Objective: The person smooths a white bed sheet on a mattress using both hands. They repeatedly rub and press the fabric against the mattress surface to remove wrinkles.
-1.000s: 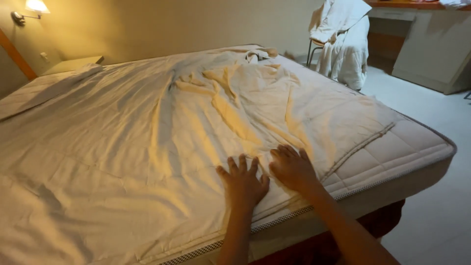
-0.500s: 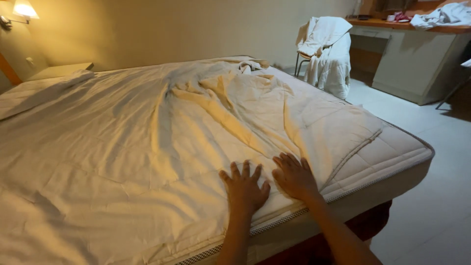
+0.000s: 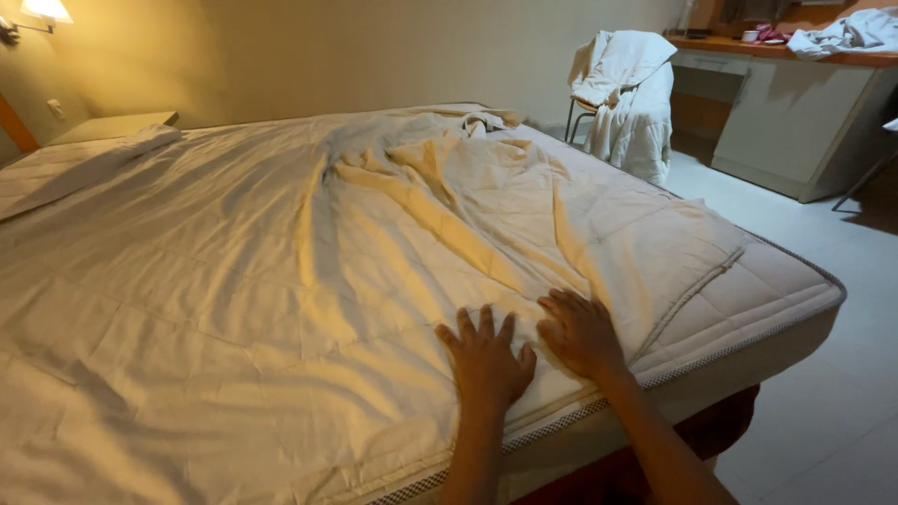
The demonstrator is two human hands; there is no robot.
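From my remote view I see two bare forearms entering at the bottom edge, ending in the left hand [image 3: 486, 363] and the right hand [image 3: 582, 333]. No sleeve covers either arm up to the frame edge. Fingers are unadorned as far as I can tell; the warm, dim light blurs finer detail.

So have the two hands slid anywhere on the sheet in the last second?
No. The left hand and right hand stay flat near the mattress edge; only the camera shifted.
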